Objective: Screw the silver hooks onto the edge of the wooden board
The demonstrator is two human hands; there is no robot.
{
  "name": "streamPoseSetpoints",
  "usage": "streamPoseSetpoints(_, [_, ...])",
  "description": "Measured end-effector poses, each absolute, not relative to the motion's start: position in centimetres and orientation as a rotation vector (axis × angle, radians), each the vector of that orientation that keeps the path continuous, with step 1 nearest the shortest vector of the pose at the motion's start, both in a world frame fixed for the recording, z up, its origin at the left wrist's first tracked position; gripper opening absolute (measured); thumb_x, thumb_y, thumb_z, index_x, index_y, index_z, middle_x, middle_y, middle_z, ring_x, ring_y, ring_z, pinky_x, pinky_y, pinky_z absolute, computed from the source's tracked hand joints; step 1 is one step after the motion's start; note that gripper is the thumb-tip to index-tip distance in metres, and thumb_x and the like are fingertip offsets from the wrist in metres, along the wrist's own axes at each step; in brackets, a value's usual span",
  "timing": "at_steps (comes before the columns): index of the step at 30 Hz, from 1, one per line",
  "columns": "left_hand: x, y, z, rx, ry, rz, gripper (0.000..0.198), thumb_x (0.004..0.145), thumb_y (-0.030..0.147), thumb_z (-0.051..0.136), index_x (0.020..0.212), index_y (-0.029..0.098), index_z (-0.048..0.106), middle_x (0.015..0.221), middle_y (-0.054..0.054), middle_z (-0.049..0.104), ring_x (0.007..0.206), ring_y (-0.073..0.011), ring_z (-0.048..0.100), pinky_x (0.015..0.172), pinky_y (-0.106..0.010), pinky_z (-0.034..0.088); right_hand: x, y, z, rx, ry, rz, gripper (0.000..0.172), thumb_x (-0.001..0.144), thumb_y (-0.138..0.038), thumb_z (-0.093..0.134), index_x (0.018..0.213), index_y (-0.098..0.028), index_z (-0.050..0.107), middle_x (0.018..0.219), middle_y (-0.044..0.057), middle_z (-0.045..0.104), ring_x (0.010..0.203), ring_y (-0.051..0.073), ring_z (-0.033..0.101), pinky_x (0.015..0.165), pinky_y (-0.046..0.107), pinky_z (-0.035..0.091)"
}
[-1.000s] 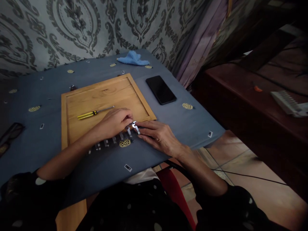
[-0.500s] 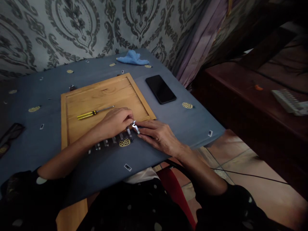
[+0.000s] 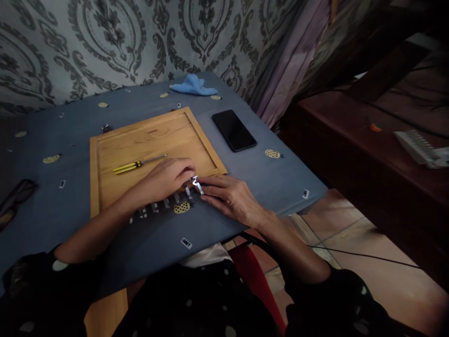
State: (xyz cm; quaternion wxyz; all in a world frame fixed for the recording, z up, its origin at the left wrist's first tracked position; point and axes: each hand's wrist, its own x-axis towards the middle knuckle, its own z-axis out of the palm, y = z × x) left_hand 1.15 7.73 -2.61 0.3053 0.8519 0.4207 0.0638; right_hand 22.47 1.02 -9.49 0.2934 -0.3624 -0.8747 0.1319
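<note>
A framed wooden board (image 3: pixel 154 135) lies on the table, with several shiny metal hooks (image 3: pixel 166 203) in a row along its near edge. My right hand (image 3: pixel 229 196) grips the rightmost metal hook (image 3: pixel 197 185) between thumb and fingers, near the board's right corner. Close beside it, my left hand (image 3: pixel 171 175) rests over the near edge with its fingertips pinched together; whatever is between them is too small or hidden to make out. Behind the left hand, a screwdriver (image 3: pixel 138 164) with a yellow and black handle lies on the board.
On the blue tablecloth (image 3: pixel 217 234) are a black phone (image 3: pixel 234 130) right of the board, a blue cloth (image 3: pixel 194 85) at the back and eyeglasses (image 3: pixel 17 199) at the left. A small dark object (image 3: pixel 106 128) sits behind the board. A dark red bench (image 3: pixel 368 121) stands to the right.
The view has shifted very slightly. Both hands stay at the same hook with hardly any visible movement.
</note>
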Motion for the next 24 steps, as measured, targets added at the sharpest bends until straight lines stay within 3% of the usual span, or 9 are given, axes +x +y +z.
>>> streamPoseSetpoints(5, [0.0,6.3,-2.6,2.196,1.089,0.220,0.027,0.096,0.039,0.056,0.110,0.017,0.063,0.103,-0.005,0.072,0.094,-0.0205,0.067,0.082,-0.033,0.049,22.4,1.1,-9.6,-0.935,-2.327,0.330,0.032,0.108,-0.031,0.049,0.112,-0.016,0.077,0.134,0.012,0.073,0.114,0.026,0.074,0.092,0.043,0.062])
streamPoseSetpoints(9, [0.1,4.8,-2.8,2.234,1.133,0.234,0.037,0.090,0.034,0.069,0.121,0.019,0.056,0.121,-0.009,0.070,0.111,-0.0266,0.068,0.092,-0.039,0.051,22.4,1.1,-9.7,-0.941,-2.324,0.341,0.030,0.108,-0.030,0.050,0.113,-0.018,0.077,0.134,0.010,0.073,0.115,0.025,0.073,0.092,0.041,0.062])
streamPoseSetpoints(14, [1.1,3.7,-2.7,2.276,1.314,0.173,0.056,0.088,0.028,0.075,0.135,0.021,0.047,0.122,-0.010,0.072,0.113,-0.0299,0.069,0.095,-0.045,0.054,22.5,1.1,-9.8,-0.935,-2.317,0.356,0.029,0.108,-0.030,0.051,0.116,-0.019,0.076,0.136,0.010,0.071,0.117,0.025,0.072,0.093,0.041,0.061])
streamPoseSetpoints(24, [1.9,2.9,-3.4,2.364,1.421,0.179,0.057,0.087,0.032,0.078,0.135,0.021,0.049,0.125,-0.011,0.071,0.117,-0.0332,0.068,0.095,-0.049,0.056,22.6,1.0,-9.8,-0.958,-2.333,0.355,0.029,0.107,-0.031,0.052,0.119,-0.021,0.076,0.137,0.010,0.071,0.118,0.026,0.072,0.093,0.041,0.061])
